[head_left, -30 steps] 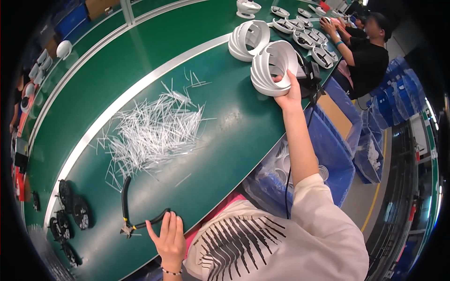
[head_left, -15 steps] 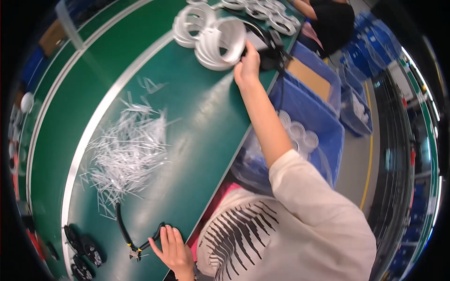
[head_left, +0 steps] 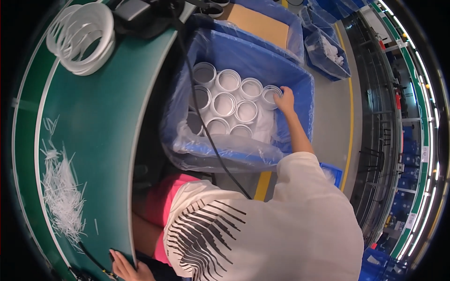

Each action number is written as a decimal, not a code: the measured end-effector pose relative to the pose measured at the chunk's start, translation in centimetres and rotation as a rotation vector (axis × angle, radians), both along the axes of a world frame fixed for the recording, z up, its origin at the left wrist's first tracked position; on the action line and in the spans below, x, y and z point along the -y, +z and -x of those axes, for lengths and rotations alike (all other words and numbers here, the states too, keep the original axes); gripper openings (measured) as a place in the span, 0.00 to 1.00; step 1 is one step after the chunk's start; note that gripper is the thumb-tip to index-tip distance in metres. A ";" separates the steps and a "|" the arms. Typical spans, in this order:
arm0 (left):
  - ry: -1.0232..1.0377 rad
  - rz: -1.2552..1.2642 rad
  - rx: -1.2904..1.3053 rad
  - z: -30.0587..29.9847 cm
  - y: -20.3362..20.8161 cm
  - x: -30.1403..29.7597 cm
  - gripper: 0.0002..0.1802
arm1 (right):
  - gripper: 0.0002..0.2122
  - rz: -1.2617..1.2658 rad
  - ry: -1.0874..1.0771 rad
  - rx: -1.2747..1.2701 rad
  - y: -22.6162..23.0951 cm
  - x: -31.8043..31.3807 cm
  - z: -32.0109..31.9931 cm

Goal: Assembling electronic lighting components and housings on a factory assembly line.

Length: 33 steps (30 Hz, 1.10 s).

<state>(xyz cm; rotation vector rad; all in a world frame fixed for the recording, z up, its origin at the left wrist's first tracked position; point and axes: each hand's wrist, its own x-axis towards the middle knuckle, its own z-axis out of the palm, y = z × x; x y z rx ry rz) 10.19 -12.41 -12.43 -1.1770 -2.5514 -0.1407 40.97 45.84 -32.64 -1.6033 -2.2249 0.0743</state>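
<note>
Inside a plastic-lined blue bin (head_left: 307, 84), my right hand (head_left: 286, 100) is closed on the rim of a stack of white rings (head_left: 271, 95) at the right end of the back row. Several similar white ring stacks (head_left: 224, 104) stand beside it in rows. My left hand (head_left: 128, 268) lies at the near edge of the green table (head_left: 101, 140), fingers stretched out over a black-handled pair of nippers (head_left: 91, 256). The nippers' jaws are hardly visible at the lower rim.
A heap of thin clear plastic strips (head_left: 63, 201) lies on the table. More white rings (head_left: 89, 42) stand at its far end, near a black device (head_left: 136, 14). A black cable (head_left: 201, 112) hangs across the bin. Behind is another blue bin with cardboard (head_left: 258, 25).
My right hand has moved from the rings on the table to the bin on the right, where it grips a ring stack. The view has swung right; my left hand stays by the nippers.
</note>
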 end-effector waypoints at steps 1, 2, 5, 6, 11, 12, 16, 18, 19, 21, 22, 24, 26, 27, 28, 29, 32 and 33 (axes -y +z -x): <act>-0.002 0.023 -0.017 0.0 0.0 0.1 0.32 | 0.20 0.013 0.007 0.004 -1.9 -0.3 -1.1; -0.013 0.039 -0.033 0.1 0.0 0.1 0.32 | 0.20 0.104 0.035 0.079 -3.7 -0.8 -2.1; 0.039 0.102 -0.055 -0.3 0.6 0.1 0.32 | 0.20 0.327 0.113 0.166 -8.2 -2.0 -2.2; 0.002 0.116 -0.069 0.6 -0.2 0.4 0.33 | 0.20 0.363 0.071 0.247 -8.7 -2.3 -3.8; 0.081 0.151 -0.092 0.4 -0.4 0.4 0.34 | 0.19 0.534 0.082 0.669 -12.6 -4.6 -3.9; 0.086 0.155 -0.098 0.3 -0.4 0.3 0.34 | 0.23 0.470 0.108 0.754 -13.2 -4.9 -3.6; 0.092 0.149 -0.103 -0.1 0.0 -0.4 0.34 | 0.29 0.251 0.171 0.849 -17.7 -5.8 -3.1; 0.120 0.144 -0.126 -0.7 0.4 0.1 0.33 | 0.28 0.441 0.137 0.849 -16.2 -4.8 -0.5; 0.104 0.146 -0.119 -0.8 0.3 0.3 0.32 | 0.27 0.617 0.089 0.865 -15.2 -4.8 0.8; 0.073 0.161 -0.143 -0.5 0.3 -0.8 0.30 | 0.26 0.678 -0.007 0.715 -17.0 -4.6 -0.8; 0.038 0.131 -0.130 -0.1 0.0 -0.7 0.30 | 0.26 0.760 -0.084 0.605 -17.7 -4.6 -1.5; 0.073 0.106 -0.074 -0.2 0.4 -2.0 0.32 | 0.26 0.650 -0.066 0.685 -19.7 -3.8 -4.6; 0.097 0.077 -0.075 -0.6 0.6 -1.7 0.32 | 0.25 0.585 -0.108 0.631 -17.9 -1.4 -3.2; 0.106 0.052 -0.072 -0.7 0.9 -1.8 0.31 | 0.24 0.615 -0.093 0.593 -18.1 -1.0 -3.7; 0.114 0.029 -0.057 -0.8 0.9 -1.7 0.31 | 0.23 0.647 -0.080 0.558 -18.2 -1.3 -4.2; 0.130 0.015 -0.044 -1.1 1.2 -1.6 0.31 | 0.23 0.629 -0.099 0.464 -17.2 -1.2 -3.3; 0.109 0.007 -0.080 -1.1 1.5 -1.6 0.30 | 0.28 0.306 -0.191 0.028 -12.5 -1.4 -3.0; 0.089 0.003 -0.094 -0.9 1.6 -1.5 0.30 | 0.30 0.126 -0.198 -0.143 -10.9 -1.7 -3.2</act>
